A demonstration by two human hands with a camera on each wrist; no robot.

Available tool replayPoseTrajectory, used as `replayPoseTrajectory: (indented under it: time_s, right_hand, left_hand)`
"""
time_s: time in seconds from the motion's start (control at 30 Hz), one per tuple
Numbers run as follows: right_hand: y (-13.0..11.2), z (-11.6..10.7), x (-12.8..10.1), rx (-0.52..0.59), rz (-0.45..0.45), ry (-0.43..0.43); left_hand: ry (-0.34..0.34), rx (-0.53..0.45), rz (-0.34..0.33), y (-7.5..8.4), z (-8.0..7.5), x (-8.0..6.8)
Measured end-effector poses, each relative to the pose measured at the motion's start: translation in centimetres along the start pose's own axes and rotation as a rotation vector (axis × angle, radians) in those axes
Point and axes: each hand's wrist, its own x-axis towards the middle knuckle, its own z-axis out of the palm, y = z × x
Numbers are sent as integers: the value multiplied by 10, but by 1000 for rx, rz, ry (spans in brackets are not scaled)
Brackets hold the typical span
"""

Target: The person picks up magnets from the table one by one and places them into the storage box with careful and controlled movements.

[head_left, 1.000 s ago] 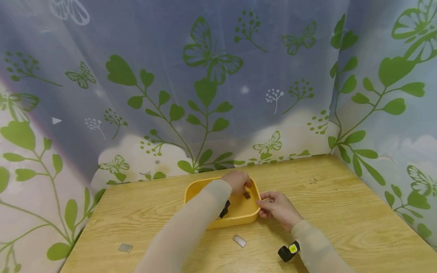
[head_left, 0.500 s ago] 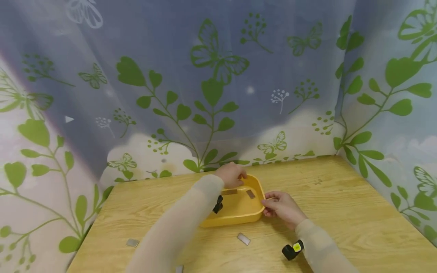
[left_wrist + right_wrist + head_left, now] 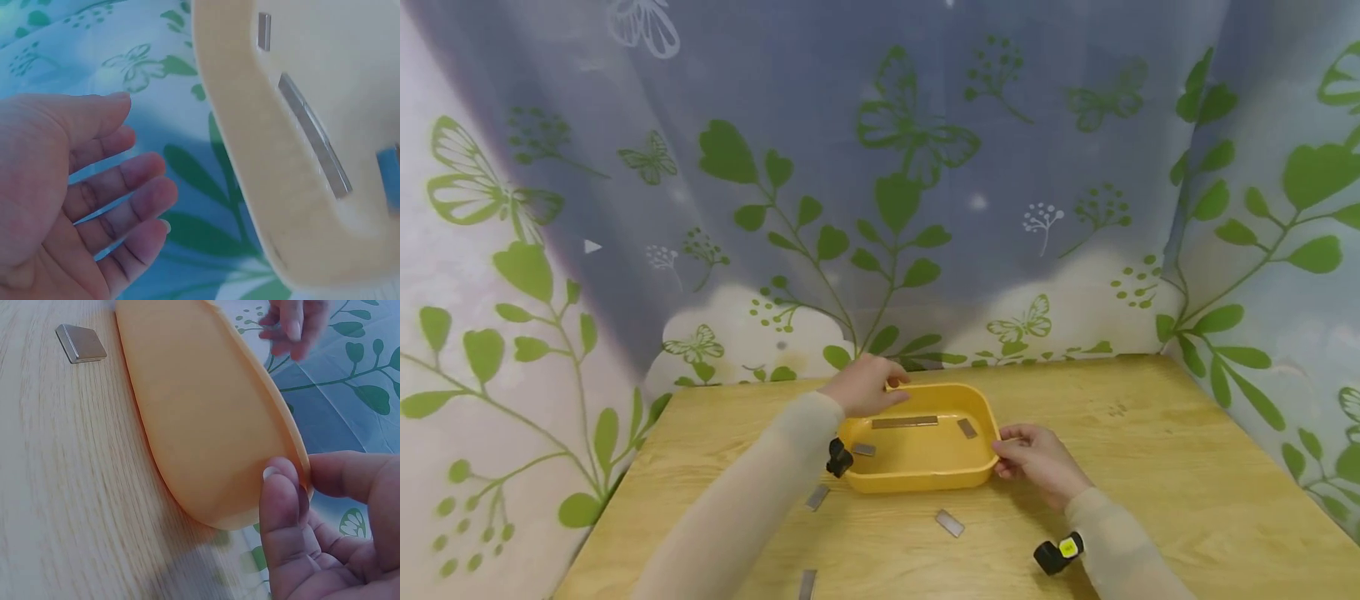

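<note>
A yellow plastic bin (image 3: pixel 925 482) stands on the wooden table, holding a long thin metal bar (image 3: pixel 905 422) along its far wall and two small flat metal blocks, one block (image 3: pixel 967 428) at the right and another block (image 3: pixel 863 449) at the left. My left hand (image 3: pixel 867 387) is over the bin's far left rim, fingers loosely bent and holding nothing; the left wrist view shows the empty palm (image 3: pixel 37 206). With thumb and fingers my right hand (image 3: pixel 1037 460) pinches the bin's right-hand rim; the right wrist view shows its fingertips (image 3: pixel 280 500) against the wall.
On the table in front of the bin lie three more metal pieces: a block (image 3: pixel 950 523), a block (image 3: pixel 817 497) near the front left corner, and a piece (image 3: pixel 807 585) at the bottom of the view. A patterned curtain (image 3: pixel 820 208) hangs behind the table.
My left hand has risen from inside the bin and moved left to its far left rim, uncovering the bar and blocks. My right hand keeps its pinch on the rim. The head view has shifted.
</note>
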Motion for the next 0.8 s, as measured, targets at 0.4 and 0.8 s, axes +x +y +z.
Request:
replayPoseTrajectory:
  time_s: [0.4, 0.8]
  right_hand:
    - [2, -4, -3, -7, 18, 2]
    - [-1, 3, 0, -19, 36, 21]
  left_hand:
    - [152, -88, -96, -39, -18, -70]
    - [276, -70, -206, -77, -17, -134]
